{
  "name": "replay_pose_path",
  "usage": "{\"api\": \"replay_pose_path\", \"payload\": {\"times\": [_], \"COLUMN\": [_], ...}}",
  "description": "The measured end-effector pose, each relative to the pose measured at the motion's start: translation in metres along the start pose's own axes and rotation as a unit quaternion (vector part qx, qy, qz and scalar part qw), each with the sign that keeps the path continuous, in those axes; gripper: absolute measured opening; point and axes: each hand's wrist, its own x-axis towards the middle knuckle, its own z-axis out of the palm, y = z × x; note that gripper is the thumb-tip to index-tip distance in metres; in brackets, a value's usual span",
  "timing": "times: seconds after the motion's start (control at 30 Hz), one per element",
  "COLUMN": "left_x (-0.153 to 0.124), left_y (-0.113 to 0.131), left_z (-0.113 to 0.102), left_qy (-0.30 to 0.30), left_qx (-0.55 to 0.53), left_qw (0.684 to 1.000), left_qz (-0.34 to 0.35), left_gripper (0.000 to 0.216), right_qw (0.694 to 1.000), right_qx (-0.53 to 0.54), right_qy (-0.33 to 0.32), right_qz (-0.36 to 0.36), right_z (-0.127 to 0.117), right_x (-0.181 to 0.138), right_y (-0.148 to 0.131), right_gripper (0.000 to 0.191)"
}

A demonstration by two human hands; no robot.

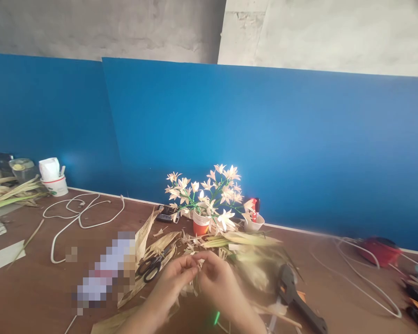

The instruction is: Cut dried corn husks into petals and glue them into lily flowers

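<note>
The left hand (181, 271) and right hand (212, 276) meet, fingers drawn narrow; I cannot tell what they hold. Husks (163, 242) lie around them. Swinging sideways, the right hand could knock the glue gun (297, 297); farther off, a careless reach could tip the flowers (226, 192).

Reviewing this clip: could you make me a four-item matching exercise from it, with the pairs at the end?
1. Flowers
2. Scissors
3. Glue gun
4. Panel

A. To the right of the right hand
B. Blue, upright behind the table
C. Pale petals, green stems
D. Among dried husks, left of the left hand

Pairs: 1-C, 2-D, 3-A, 4-B
</note>
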Motion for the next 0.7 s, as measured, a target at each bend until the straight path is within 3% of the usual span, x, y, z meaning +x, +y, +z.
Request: {"api": "replay_pose_path", "payload": {"times": [0.1, 0.23, 0.43, 0.57, 0.7], "left_x": [0.0, 0.005, 0.006, 0.006, 0.009], "left_y": [-0.001, -0.005, -0.011, -0.016, -0.016], "left_z": [0.0, -0.002, -0.002, -0.003, -0.007], "left_qy": [0.013, 0.026, 0.037, 0.019, -0.005], "left_qx": [-0.019, -0.027, 0.016, -0.006, 0.01], "left_qw": [1.0, 0.999, 0.999, 1.0, 1.0], "left_qz": [-0.003, 0.013, -0.004, -0.021, 0.007], "left_gripper": [0.015, 0.015, 0.014, 0.017, 0.032], "right_qw": [1.0, 0.998, 0.975, 0.975, 0.985], "right_qx": [0.013, -0.054, -0.2, -0.199, -0.159], "right_qy": [-0.002, 0.021, 0.042, 0.036, 0.025], "right_qz": [-0.002, -0.003, -0.089, -0.09, -0.061], "right_z": [-0.001, -0.007, -0.01, -0.009, -0.012], "right_x": [0.001, 0.003, 0.004, 0.003, 0.005], "right_y": [-0.002, -0.006, -0.005, -0.006, -0.004], "right_gripper": [0.025, 0.018, 0.021, 0.021, 0.027]}}
